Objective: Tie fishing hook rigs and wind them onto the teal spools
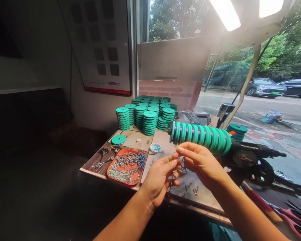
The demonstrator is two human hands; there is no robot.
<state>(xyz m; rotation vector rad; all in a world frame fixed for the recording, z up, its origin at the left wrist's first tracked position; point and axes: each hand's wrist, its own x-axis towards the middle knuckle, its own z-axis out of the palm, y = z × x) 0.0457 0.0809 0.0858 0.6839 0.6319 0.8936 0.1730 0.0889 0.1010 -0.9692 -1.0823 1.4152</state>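
My left hand (160, 177) and my right hand (203, 162) meet above the worktable (95, 164), fingertips pinched together on something too small to name, perhaps a thin line or tiny fitting. Just behind them a horizontal row of green foam spools (200, 134), wound with purple line, sits on a rod. Under my hands lie a small white dish (182, 170) and a few scattered metal bits (195, 190).
Several stacks of green spools (146, 115) stand at the table's back. An orange tray (126, 166) of small metal and blue tubes lies front left, a single green disc (118, 139) and a small round case (155, 147) nearby. Red-handled scissors (293, 217) lie right. A window shows a street.
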